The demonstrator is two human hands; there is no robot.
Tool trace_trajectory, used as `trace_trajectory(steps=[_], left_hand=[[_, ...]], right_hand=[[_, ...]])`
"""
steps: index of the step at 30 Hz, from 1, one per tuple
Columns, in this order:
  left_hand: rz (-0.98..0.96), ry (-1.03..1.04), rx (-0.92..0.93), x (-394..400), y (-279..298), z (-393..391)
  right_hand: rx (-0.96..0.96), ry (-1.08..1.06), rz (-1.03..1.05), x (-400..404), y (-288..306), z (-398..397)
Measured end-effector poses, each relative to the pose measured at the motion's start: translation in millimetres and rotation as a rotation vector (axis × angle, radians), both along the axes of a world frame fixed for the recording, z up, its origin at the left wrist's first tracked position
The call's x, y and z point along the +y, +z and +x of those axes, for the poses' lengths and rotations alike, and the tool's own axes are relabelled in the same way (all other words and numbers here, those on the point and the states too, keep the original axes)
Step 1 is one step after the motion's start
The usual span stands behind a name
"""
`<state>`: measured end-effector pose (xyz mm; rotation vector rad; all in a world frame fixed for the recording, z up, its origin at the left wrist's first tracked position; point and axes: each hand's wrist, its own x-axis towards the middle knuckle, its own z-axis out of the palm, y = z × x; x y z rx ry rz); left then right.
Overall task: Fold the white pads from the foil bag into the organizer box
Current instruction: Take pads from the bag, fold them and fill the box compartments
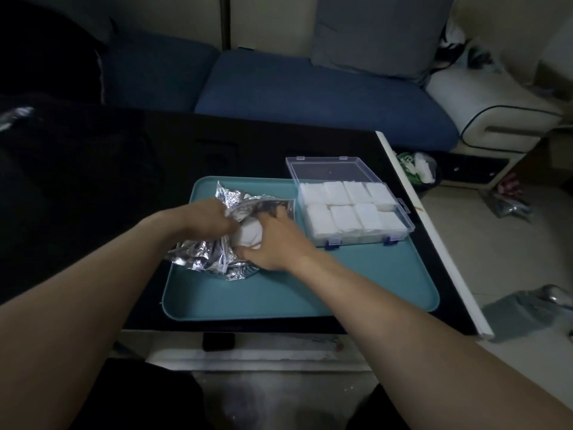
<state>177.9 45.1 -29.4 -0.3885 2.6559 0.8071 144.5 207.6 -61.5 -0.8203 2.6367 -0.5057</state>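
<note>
A crumpled silver foil bag [204, 257] lies on the left half of a teal tray [356, 277]. My left hand [206, 220] grips the bag's upper edge and holds its mouth apart. My right hand [274, 243] reaches into the opening, fingers curled round a white pad [248, 234] that shows between the two hands. A clear plastic organizer box [400, 226] sits on the tray's right side, lid flipped back, its compartments filled with folded white pads [344, 217].
The tray rests on a black table [124, 181] with a white right edge. A blue sofa [310, 88] with a grey cushion stands behind it. On the floor to the right are a small bin [418, 169] and some bags.
</note>
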Motion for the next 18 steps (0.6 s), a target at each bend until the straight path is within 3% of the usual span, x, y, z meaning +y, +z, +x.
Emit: trace_trajectory(steps=[4, 9, 14, 18], left_hand=[[0.010, 0.013, -0.006, 2.5, 0.5, -1.0], [0.032, 0.032, 0.011, 2.9, 2.3, -3.1], [-0.046, 0.011, 0.005, 6.4, 8.3, -5.9], [-0.027, 0.061, 0.186, 12.4, 22.7, -10.0]], right_hand=[[0.051, 0.138, -0.023, -6.1, 1.6, -2.2], [0.036, 0.113, -0.162, 3.2, 8.4, -1.6], [-0.008, -0.055, -0.379, 24.2, 18.3, -10.2], [-0.190, -0.254, -0.645, 50.4, 33.6, -19.9]])
